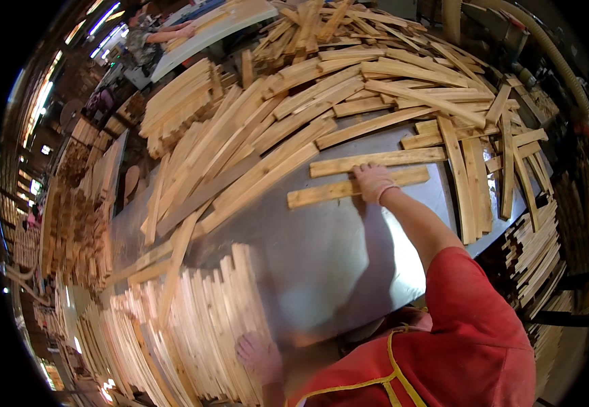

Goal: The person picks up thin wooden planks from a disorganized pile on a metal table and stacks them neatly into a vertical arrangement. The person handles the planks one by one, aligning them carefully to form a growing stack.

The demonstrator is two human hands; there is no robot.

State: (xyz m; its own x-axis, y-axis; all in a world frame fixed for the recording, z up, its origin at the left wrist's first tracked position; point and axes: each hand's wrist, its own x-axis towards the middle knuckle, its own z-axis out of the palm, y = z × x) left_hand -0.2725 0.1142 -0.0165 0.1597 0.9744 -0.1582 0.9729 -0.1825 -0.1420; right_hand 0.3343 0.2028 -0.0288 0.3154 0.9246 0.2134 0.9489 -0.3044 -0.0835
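Note:
My right hand (374, 182) reaches over a short wooden slat (325, 194) lying on the metal tabletop. Its fingers are bent across the slat, and the fingertips come up to the edge of a second, longer slat (349, 165) just beyond. Low in the view, my left hand (257, 356) rests with fingers apart against the near side of a dense row of upright pale slats (206, 319). It grips none of them that I can see.
Loose slats (267, 146) lie heaped across the far side of the metal table (294, 264). Several more slats (467, 183) lie crosswise at the right. A stack of slats (179, 105) stands far left. Beyond, another person's arm (176, 34) rests at a pale worktable (213, 34).

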